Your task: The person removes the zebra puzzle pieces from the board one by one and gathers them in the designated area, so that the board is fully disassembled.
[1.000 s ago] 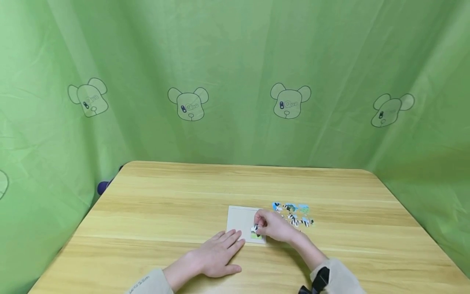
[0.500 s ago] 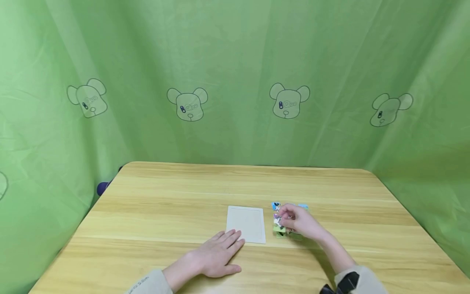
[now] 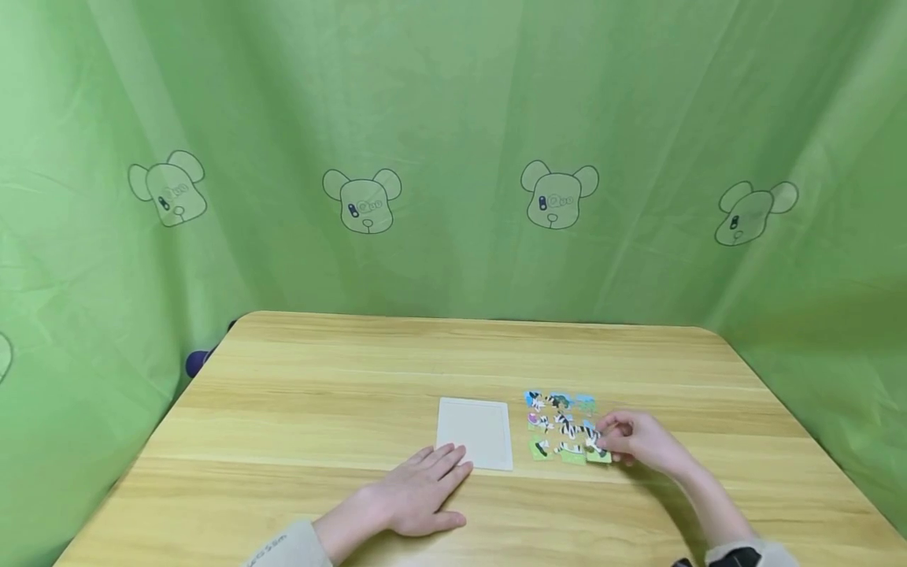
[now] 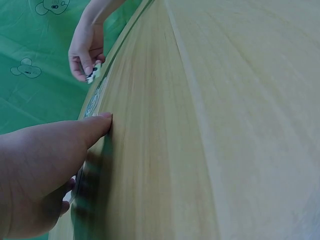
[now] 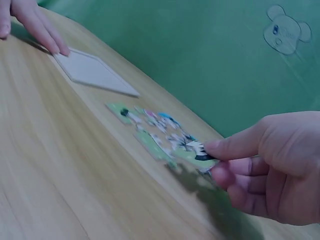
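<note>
My right hand (image 3: 641, 441) pinches a jigsaw puzzle piece (image 5: 195, 155) between thumb and fingers at the lower right corner of the loose pieces. That piece has green and black-and-white printing and is held just above the table in the right wrist view. Several other puzzle pieces (image 3: 568, 426) lie in spaced rows, showing zebra stripes, blue sky and grass. To their left is a white puzzle tray (image 3: 475, 425) with a raised border and nothing in it. Flat with spread fingers, my left hand (image 3: 425, 490) rests on the tray's lower left corner and the table.
The light wooden table (image 3: 319, 378) carries the tray and pieces near its middle. Behind and beside it hangs a green curtain (image 3: 453, 260) with printed bear heads. A purple object (image 3: 197, 362) shows past the table's left edge.
From over the tray my right hand has moved right to the pieces' lower right corner, carrying the puzzle piece along. The tray's lower right is now uncovered. My left hand has stayed put.
</note>
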Demonstrator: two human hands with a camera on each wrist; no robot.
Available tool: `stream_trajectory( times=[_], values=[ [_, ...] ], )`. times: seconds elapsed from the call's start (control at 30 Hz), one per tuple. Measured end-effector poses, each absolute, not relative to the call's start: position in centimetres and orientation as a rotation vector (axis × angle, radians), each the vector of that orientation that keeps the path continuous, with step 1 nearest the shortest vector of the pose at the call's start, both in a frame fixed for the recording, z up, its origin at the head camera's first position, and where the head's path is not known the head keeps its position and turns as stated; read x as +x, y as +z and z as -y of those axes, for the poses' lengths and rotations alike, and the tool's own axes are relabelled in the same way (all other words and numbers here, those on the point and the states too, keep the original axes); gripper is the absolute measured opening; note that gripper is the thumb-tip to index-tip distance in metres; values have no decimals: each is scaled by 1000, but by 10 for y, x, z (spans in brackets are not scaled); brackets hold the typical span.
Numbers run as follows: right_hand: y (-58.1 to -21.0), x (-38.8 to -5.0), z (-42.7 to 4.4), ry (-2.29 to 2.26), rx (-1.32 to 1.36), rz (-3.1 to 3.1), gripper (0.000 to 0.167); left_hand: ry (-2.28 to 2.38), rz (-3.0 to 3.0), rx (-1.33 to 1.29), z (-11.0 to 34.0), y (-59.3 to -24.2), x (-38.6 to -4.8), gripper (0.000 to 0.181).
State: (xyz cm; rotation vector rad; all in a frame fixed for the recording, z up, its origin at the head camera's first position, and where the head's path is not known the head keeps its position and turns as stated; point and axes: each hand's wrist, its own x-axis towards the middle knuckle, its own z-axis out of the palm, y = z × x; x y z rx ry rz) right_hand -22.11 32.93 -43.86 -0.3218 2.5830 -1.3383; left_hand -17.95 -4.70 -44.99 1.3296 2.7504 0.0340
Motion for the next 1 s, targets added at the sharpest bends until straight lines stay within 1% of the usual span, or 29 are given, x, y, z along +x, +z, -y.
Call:
stream_trajectory(
  times=[0.13, 0.3, 0.43, 0.77, 1.0],
  values=[
    [-443, -218, -336, -1284, -290, -2610, 29, 36, -2752, 1329, 47, -451, -180, 72],
    [-448, -218, -337, -1240, -242, -2667, 17, 33, -2753, 1317, 47, -452, -181, 72],
    [-451, -218, -337, -1185, -227, -2732, 12, 26, -2753, 1322, 45, -453, -182, 72],
    [-450, -214, -329, -1135, -68, -2824, 8, 22, -2758, 1319, 45, -457, -182, 71],
    [-447, -213, -328, -1109, -14, -2837, 11, 70, -2775, 1310, 49, -460, -184, 74]
  ],
)
